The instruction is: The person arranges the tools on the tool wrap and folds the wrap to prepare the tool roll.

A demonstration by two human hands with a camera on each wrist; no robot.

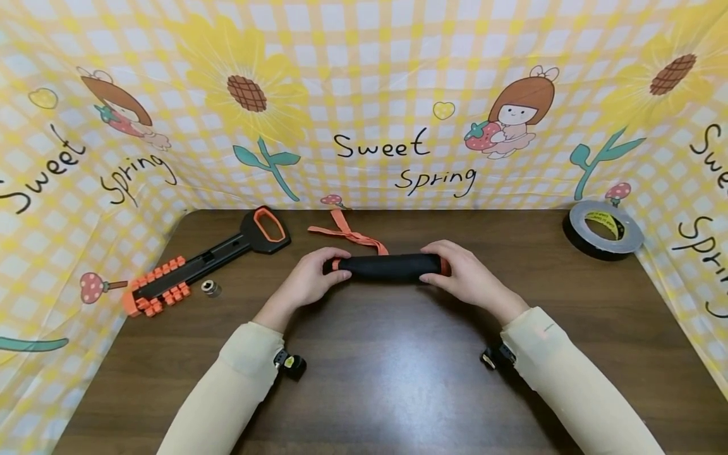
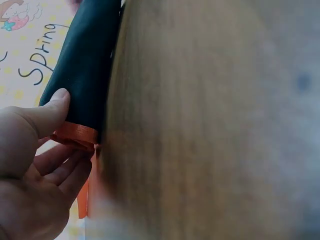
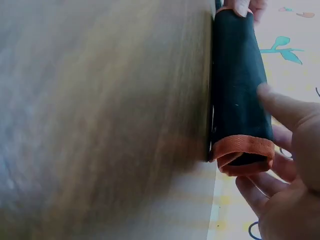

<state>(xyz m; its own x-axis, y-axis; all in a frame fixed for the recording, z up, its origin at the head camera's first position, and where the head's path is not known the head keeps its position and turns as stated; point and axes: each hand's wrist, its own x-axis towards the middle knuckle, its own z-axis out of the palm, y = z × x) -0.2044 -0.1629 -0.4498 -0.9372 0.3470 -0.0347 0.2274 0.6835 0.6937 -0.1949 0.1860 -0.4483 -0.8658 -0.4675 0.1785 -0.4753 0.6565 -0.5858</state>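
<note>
A black tool roll (image 1: 387,267) with orange edging lies rolled up on the table, lengthwise across in front of me. My left hand (image 1: 311,276) grips its left end, thumb on the near side and fingers behind. At the other end my right hand (image 1: 457,273) holds it the same way. The orange tie straps (image 1: 355,236) trail loose behind the roll. In the right wrist view the orange-edged end (image 3: 244,150) shows a hollow opening beside the right fingers. The left wrist view shows the left thumb (image 2: 59,102) pressed on the black cloth.
On the left lies a black socket rail (image 1: 199,259) with orange clips and a handle. A small metal socket (image 1: 211,289) stands beside it. A roll of black tape (image 1: 604,230) lies at the back right. Patterned cloth (image 1: 387,95) walls the brown table (image 1: 387,379) at back and sides.
</note>
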